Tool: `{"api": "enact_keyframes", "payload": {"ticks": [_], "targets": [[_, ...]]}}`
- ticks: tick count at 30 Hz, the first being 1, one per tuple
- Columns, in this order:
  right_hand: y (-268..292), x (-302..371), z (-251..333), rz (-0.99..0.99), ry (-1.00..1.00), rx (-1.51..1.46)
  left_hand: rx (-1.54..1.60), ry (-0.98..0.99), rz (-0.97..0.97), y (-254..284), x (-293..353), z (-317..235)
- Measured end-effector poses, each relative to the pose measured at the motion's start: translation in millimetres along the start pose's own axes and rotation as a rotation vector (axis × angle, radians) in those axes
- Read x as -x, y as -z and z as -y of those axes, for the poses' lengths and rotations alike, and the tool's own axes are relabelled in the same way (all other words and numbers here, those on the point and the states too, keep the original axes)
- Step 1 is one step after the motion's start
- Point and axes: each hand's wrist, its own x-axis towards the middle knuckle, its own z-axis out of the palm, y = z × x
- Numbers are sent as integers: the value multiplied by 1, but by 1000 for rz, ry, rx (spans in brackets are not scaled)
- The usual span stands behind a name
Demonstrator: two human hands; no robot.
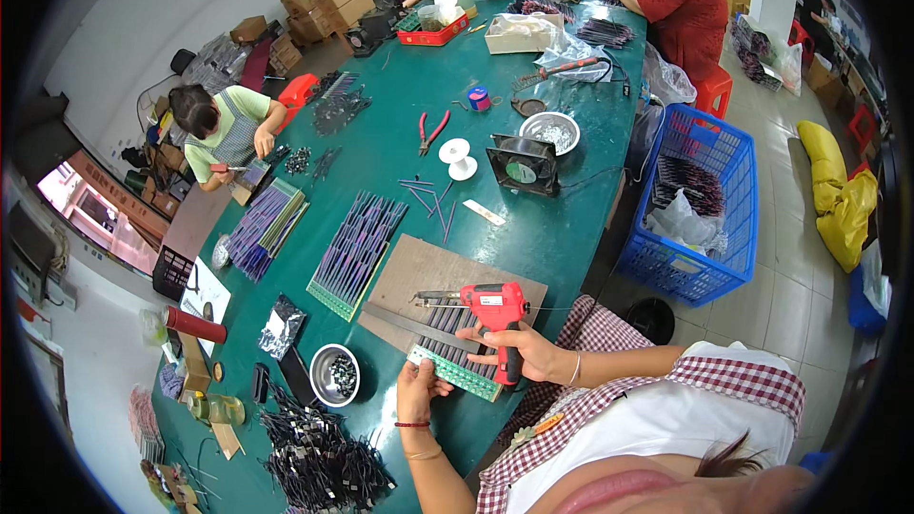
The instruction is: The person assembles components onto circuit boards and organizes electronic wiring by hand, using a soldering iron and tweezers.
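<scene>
My right hand [535, 354] is closed round the grip of a red and black soldering gun [495, 302], some of its fingers reaching out past the handle. The gun's metal tip points left, over a row of dark sticks set side by side on a green circuit board strip [455, 373]. My left hand [417, 392] pinches the near left end of that strip. Under the work lies a brown board [409, 266], and a flat metal bar [392, 318] crosses the sticks. The gun hides part of the sticks.
A steel bowl of small parts [334, 375] and a heap of black cables [319, 457] lie left of my hands. Beyond stand another stick panel [357, 252], a black fan [523, 165] and a white spool [459, 161]. A blue crate [690, 271] is at right. Co-workers sit around the table.
</scene>
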Motion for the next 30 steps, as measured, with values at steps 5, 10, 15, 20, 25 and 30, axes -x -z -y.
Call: {"api": "enact_keyframes", "payload": {"ticks": [5,10,15,20,25,30], "targets": [[1,-1,-2,-3,6,7,-135,-42,-273,-5,-2,-11],[5,0,-4,8,7,46,-287,-59,-221,13,-24,-18],[6,0,-5,-7,-4,35,-165,-63,-154,22,-27,-10],[6,-1,-7,12,20,62,-163,-170,-161,22,-27,-3],[7,-3,-7,8,4,66,-107,-40,-155,9,-5,-5],[1,1,-8,-35,30,64,-100,47,28,-23,24,10]]}}
